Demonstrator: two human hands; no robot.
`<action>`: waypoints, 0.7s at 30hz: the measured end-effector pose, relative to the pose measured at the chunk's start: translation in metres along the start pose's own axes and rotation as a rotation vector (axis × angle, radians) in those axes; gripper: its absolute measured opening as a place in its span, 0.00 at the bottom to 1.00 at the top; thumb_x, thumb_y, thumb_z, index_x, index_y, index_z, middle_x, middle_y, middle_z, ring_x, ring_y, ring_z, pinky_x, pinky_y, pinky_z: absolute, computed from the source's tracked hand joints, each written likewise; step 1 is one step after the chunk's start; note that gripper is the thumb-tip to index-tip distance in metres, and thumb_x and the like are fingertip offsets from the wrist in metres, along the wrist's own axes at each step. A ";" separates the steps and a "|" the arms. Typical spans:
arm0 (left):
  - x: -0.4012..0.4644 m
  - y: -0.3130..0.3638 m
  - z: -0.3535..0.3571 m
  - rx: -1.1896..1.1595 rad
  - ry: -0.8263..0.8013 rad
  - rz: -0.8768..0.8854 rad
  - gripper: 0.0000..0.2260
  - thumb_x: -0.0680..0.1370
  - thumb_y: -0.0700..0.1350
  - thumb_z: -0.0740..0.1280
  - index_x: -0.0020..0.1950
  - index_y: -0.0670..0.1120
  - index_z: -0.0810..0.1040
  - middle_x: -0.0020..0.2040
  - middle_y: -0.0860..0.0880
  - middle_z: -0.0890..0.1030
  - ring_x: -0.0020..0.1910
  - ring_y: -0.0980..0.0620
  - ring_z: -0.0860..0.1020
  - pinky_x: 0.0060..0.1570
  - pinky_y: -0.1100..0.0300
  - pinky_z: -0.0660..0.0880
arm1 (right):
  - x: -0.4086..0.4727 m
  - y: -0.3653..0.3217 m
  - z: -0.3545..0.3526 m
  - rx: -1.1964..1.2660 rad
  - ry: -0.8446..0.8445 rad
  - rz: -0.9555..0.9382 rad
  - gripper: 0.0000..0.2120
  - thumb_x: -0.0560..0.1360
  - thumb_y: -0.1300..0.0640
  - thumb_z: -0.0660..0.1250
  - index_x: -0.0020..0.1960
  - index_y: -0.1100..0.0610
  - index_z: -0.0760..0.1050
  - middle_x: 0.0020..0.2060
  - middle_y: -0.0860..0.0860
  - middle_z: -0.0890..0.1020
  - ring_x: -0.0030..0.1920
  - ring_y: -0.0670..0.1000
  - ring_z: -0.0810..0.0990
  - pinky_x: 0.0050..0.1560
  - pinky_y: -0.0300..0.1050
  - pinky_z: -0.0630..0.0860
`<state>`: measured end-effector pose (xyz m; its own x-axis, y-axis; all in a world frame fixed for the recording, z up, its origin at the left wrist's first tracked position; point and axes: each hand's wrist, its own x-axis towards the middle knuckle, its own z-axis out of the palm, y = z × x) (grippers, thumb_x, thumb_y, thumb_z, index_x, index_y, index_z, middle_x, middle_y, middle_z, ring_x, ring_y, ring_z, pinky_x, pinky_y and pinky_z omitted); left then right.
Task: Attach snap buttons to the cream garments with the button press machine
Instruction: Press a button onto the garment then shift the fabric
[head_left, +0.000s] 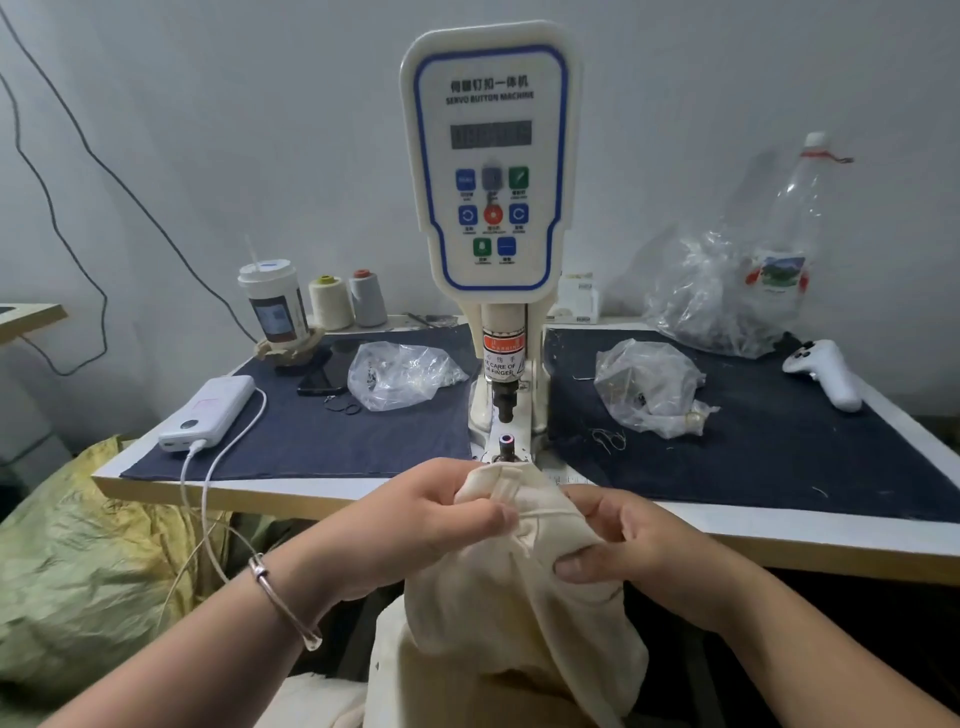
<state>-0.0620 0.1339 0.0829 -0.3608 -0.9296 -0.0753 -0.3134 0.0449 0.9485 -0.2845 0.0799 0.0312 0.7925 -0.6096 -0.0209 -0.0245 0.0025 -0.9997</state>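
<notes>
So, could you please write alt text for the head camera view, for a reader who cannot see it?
Two hands, left and right, grip a bunched cream garment at the table edge, just in front of a white servo button machine. Clear plastic bags, a power bank and thread cones sit on the dark cloth around it.

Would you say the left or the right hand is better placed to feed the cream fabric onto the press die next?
Probably the left hand: it pinches the cream garment's top folded edge just before the lower die. The right hand grips lower down, nearer the body.
</notes>
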 end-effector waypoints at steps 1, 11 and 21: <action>0.000 0.003 0.001 0.006 -0.001 0.005 0.23 0.71 0.51 0.70 0.56 0.33 0.78 0.54 0.27 0.79 0.46 0.40 0.79 0.51 0.38 0.76 | -0.002 0.001 -0.002 0.040 -0.021 0.002 0.24 0.68 0.58 0.73 0.63 0.57 0.77 0.53 0.53 0.82 0.53 0.50 0.79 0.54 0.39 0.73; 0.014 -0.001 -0.008 -0.038 0.034 -0.014 0.27 0.67 0.52 0.71 0.57 0.33 0.78 0.49 0.34 0.82 0.46 0.41 0.80 0.51 0.47 0.74 | -0.012 -0.020 -0.035 0.221 0.064 -0.015 0.17 0.67 0.65 0.74 0.50 0.65 0.69 0.41 0.58 0.78 0.39 0.51 0.77 0.37 0.39 0.74; 0.038 -0.051 -0.027 -0.210 0.140 -0.169 0.19 0.71 0.52 0.73 0.50 0.37 0.85 0.51 0.37 0.85 0.47 0.43 0.82 0.53 0.50 0.75 | 0.037 -0.018 -0.052 0.079 0.328 0.190 0.13 0.62 0.57 0.77 0.44 0.60 0.84 0.41 0.58 0.85 0.39 0.52 0.83 0.38 0.41 0.80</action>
<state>-0.0360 0.0864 0.0401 -0.1902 -0.9594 -0.2084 -0.1646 -0.1781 0.9701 -0.2863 0.0158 0.0486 0.5406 -0.8137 -0.2138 -0.0955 0.1932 -0.9765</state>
